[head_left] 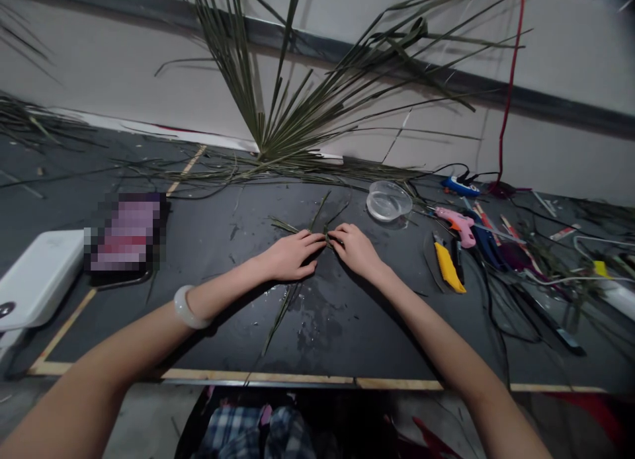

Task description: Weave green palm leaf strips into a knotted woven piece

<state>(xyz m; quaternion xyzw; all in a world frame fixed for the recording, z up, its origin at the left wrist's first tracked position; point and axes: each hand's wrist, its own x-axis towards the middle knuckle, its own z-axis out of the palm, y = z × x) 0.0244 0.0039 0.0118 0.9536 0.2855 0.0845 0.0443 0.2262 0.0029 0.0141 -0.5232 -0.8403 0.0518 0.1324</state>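
Pinching leaf strips [325,231] | left hand [290,255] | right hand [356,249] | fingertips meeting

Dim, even indoor light, soft shadows under the forearms, wide-angle bending at edges, one pixelated patch.

Left hand [292,255] and right hand [356,249] meet on the dark bench [347,327], fingers [317,239] pinching leaf strips [322,227]. A clear bowl [388,200] stands near; a yellow knife [449,267] lies to the right.
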